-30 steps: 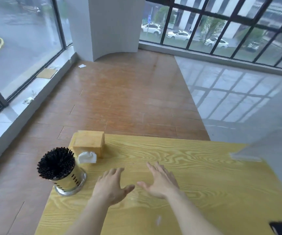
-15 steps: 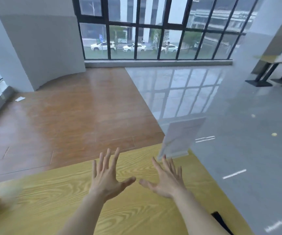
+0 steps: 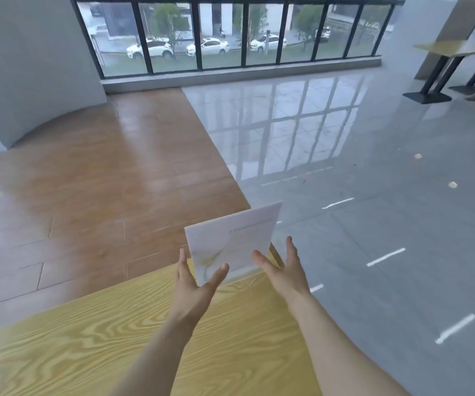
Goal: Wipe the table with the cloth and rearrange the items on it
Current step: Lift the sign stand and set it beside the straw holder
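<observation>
Where both hovered over bare table — left hand (image 3: 193, 284), right hand (image 3: 283, 270) now open beside sign (image 3: 233, 241).

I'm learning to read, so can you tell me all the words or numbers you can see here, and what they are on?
Standing sign card at the far corner of the wooden table, between the left hand and right hand: one thin line of print near its top, too small and blurred to read.
Parked cars outside the window: any plates are too far away to read.
Nothing else carries readable text.
</observation>
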Demonstrator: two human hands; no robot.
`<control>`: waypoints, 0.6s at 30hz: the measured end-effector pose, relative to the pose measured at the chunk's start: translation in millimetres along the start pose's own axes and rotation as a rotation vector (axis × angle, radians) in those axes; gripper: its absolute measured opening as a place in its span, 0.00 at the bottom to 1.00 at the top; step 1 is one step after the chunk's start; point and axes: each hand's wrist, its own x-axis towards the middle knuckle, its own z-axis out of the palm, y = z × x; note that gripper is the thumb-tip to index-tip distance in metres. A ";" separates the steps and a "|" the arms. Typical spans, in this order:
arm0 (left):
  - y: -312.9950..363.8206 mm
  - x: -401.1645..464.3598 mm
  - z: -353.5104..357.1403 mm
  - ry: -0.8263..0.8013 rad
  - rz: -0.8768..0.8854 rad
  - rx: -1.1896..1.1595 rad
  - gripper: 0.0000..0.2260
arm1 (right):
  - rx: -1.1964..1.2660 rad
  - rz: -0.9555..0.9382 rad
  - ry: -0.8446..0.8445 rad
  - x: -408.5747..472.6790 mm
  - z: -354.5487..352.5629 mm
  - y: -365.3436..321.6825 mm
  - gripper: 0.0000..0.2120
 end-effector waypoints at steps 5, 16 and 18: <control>-6.8 19.9 22.1 0.079 -0.010 -0.129 0.43 | 0.045 0.006 -0.009 44.2 -3.7 6.4 0.56; -6.1 19.2 21.4 0.114 -0.002 -0.159 0.42 | 0.067 -0.108 -0.037 46.5 22.4 7.6 0.49; -5.0 15.1 16.3 0.126 0.005 -0.168 0.43 | 0.058 -0.123 -0.027 39.1 25.5 4.2 0.46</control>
